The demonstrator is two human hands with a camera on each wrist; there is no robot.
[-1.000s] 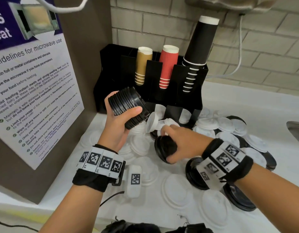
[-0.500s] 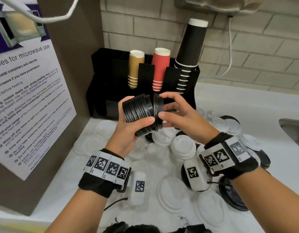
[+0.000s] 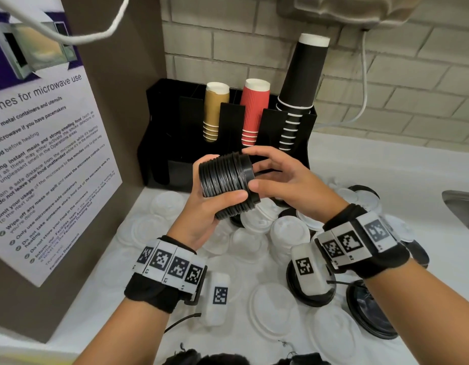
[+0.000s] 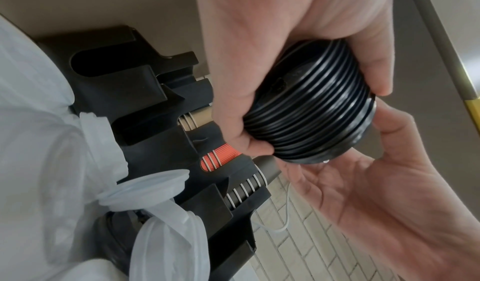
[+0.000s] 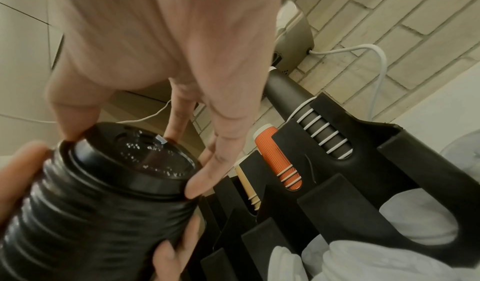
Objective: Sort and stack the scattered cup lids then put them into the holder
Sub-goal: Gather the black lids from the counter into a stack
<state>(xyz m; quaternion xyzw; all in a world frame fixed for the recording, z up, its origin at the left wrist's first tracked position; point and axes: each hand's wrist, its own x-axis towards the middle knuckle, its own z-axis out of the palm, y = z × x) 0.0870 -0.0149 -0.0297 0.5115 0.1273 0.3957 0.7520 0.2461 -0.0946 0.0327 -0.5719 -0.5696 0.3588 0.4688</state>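
Note:
A stack of black cup lids lies on its side in the air in front of the black holder. My left hand grips the stack round its middle, thumb toward me. My right hand pinches the end lid between thumb and fingers. The right wrist view shows that end lid seated on the stack, with fingertips on its rim. In the left wrist view the stack fills my left hand. Loose white lids and black lids lie scattered on the counter below.
Brown, red and black paper cups stand stacked upside down in the holder's rear slots. A wall with a microwave notice stands at the left. A sink edge is at the right, a brick wall behind.
My right hand picked a black lid off the counter, raised it and set it on the end of the stack. The left hand with the stack shifted slightly right.

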